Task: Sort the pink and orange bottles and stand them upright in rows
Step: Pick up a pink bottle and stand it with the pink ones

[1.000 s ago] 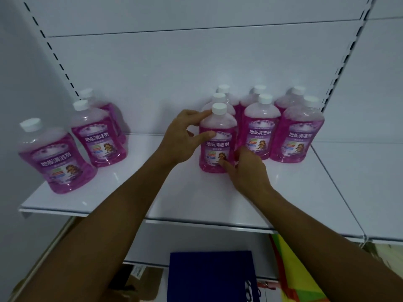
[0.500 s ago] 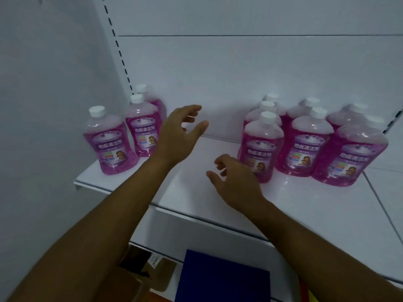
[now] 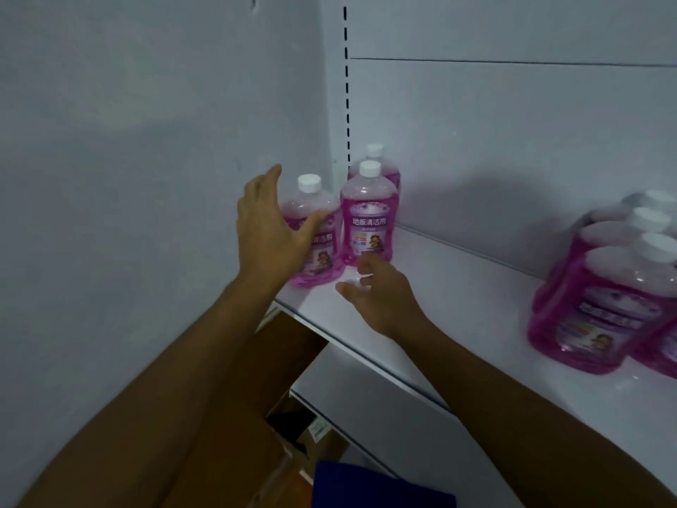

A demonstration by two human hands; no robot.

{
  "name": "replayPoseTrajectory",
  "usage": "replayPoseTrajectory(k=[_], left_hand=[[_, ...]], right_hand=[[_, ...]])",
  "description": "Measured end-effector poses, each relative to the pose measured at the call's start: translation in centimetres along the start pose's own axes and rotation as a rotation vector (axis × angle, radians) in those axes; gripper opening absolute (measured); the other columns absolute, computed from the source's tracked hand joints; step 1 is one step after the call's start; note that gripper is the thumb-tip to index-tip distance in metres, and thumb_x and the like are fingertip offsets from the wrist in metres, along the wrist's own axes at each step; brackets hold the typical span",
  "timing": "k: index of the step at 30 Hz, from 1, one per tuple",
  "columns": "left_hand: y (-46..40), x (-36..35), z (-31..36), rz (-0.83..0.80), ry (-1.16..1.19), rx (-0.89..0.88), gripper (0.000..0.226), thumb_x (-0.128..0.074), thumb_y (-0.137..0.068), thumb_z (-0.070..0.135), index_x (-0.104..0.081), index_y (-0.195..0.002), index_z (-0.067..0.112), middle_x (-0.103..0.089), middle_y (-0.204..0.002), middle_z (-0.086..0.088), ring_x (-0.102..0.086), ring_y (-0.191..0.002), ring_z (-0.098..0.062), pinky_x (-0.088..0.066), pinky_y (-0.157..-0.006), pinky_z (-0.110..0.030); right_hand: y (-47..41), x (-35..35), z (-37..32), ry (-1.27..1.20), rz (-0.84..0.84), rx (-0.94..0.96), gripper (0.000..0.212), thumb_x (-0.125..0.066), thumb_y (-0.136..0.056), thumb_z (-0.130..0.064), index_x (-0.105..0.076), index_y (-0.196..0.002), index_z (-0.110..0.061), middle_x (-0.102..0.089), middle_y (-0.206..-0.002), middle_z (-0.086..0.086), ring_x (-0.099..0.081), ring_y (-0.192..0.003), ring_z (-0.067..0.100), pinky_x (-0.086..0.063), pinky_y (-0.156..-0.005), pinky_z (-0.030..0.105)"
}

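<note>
Fingers (image 3: 269,185) of left hand (image 3: 269,232) spreading wide, holding nothing, just before pink bottle (image 3: 318,232); right hand (image 3: 381,295) fingers hanging loose beside it, over shelf (image 3: 458,306).

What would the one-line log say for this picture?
left hand: open, at corner bottle | right hand: open, empty | shelf

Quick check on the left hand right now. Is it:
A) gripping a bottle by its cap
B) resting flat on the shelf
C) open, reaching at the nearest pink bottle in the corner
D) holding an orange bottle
C: the left hand has its fingers spread in front of the nearest pink bottle, not closed round it.
</note>
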State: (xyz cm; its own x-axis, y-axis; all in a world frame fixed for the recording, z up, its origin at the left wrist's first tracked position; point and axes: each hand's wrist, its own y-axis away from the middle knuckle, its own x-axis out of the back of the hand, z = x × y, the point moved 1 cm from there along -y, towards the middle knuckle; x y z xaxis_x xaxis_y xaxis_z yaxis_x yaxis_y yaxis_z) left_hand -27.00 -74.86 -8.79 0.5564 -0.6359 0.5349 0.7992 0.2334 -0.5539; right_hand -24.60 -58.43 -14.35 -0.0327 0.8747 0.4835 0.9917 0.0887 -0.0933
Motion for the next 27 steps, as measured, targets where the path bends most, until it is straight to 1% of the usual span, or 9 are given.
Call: replayPoseTrajectory(k=[3,7,11,14,16,19,21,25,27], left_hand=[[-0.5,-0.1,-1.2,-0.149,0.077,0.051,0.078,-0.074,-0.079,0.047,-0.04,-0.143,0.018,-0.053,-0.137,-0.005,-0.056,-0.116,-0.02,-0.05,-0.099,-0.043],[-0.7,0.4,-1.4,-0.179,0.138,-0.009,0.058,-0.075,-0.079,0.041,-0.057,-0.127,0.013,-0.065,-0.117,-0.002,-0.06,-0.095,-0.012,-0.054,-0.085,-0.027],[0.0,0.6,-0.6,-0.274,0.258,-0.051,0.05,-0.078,-0.074,0.04,-0.061,-0.116,0.019,-0.064,-0.102,0.009,-0.063,-0.087,-0.002,-0.05,-0.071,-0.008],[0.9,0.1,0.4,-0.323,0.296,-0.074,0.059,-0.074,-0.071,0.048,-0.062,-0.119,0.015,-0.067,-0.107,0.004,-0.065,-0.091,-0.01,-0.056,-0.077,-0.019],[1.6,-0.6,1.5,-0.348,0.33,-0.081,0.068,-0.069,-0.068,0.056,-0.062,-0.122,0.014,-0.068,-0.11,0.001,-0.066,-0.093,-0.014,-0.059,-0.08,-0.03],[2.6,-2.5,3.8,-0.401,0.376,-0.078,0.073,-0.068,-0.066,0.059,-0.062,-0.125,0.015,-0.067,-0.113,0.0,-0.066,-0.096,-0.017,-0.059,-0.084,-0.038],[3.0,-4.0,5.7,-0.418,0.374,-0.09,0.067,-0.071,-0.07,0.054,-0.061,-0.124,0.015,-0.067,-0.113,0.001,-0.065,-0.098,-0.018,-0.057,-0.086,-0.039],[2.9,-6.8,8.8,-0.444,0.39,-0.147,0.058,-0.074,-0.081,0.034,-0.057,-0.129,0.007,-0.061,-0.111,0.002,-0.062,-0.1,-0.019,-0.054,-0.086,-0.03],[2.4,-8.0,9.8,-0.474,0.449,-0.168,0.055,-0.073,-0.082,0.031,-0.057,-0.128,0.007,-0.063,-0.115,-0.003,-0.063,-0.102,-0.022,-0.056,-0.087,-0.033]], right_hand=[[-0.9,-1.5,-0.4,-0.024,-0.011,0.003,0.035,-0.072,-0.086,-0.024,-0.055,-0.116,-0.017,-0.057,-0.107,-0.004,-0.057,-0.1,0.014,-0.052,-0.093,0.038],[-1.7,-2.3,-0.4,-0.003,0.016,0.019,0.038,-0.073,-0.083,-0.025,-0.055,-0.116,-0.02,-0.061,-0.105,-0.006,-0.058,-0.091,0.008,-0.054,-0.089,0.037],[-1.0,-2.1,-0.2,0.015,0.049,0.02,0.05,-0.077,-0.079,-0.025,-0.054,-0.123,-0.021,-0.066,-0.112,-0.003,-0.064,-0.098,0.014,-0.053,-0.092,0.036],[0.3,-0.8,0.6,0.041,0.095,-0.02,0.046,-0.076,-0.079,-0.031,-0.053,-0.119,-0.023,-0.065,-0.11,-0.001,-0.063,-0.095,0.015,-0.054,-0.089,0.037],[1.5,0.6,1.2,0.102,0.148,-0.046,0.047,-0.074,-0.081,-0.038,-0.052,-0.12,-0.022,-0.062,-0.112,0.0,-0.061,-0.094,0.016,-0.053,-0.084,0.032],[3.2,3.2,2.3,0.17,0.235,-0.083,0.048,-0.07,-0.085,-0.039,-0.05,-0.124,-0.019,-0.058,-0.115,0.002,-0.059,-0.095,0.017,-0.047,-0.076,0.027],[4.4,4.7,3.1,0.161,0.293,-0.106,0.042,-0.066,-0.088,-0.035,-0.05,-0.122,-0.018,-0.056,-0.115,0.003,-0.056,-0.094,0.016,-0.044,-0.074,0.025],[5.7,6.7,4.2,0.064,0.4,-0.116,0.031,-0.064,-0.09,-0.026,-0.051,-0.117,-0.018,-0.053,-0.11,0.001,-0.053,-0.093,0.014,-0.041,-0.067,0.017],[5.7,7.2,4.3,-0.009,0.44,-0.11,0.034,-0.066,-0.089,-0.026,-0.052,-0.119,-0.019,-0.053,-0.114,0.001,-0.054,-0.096,0.012,-0.045,-0.073,0.015]])
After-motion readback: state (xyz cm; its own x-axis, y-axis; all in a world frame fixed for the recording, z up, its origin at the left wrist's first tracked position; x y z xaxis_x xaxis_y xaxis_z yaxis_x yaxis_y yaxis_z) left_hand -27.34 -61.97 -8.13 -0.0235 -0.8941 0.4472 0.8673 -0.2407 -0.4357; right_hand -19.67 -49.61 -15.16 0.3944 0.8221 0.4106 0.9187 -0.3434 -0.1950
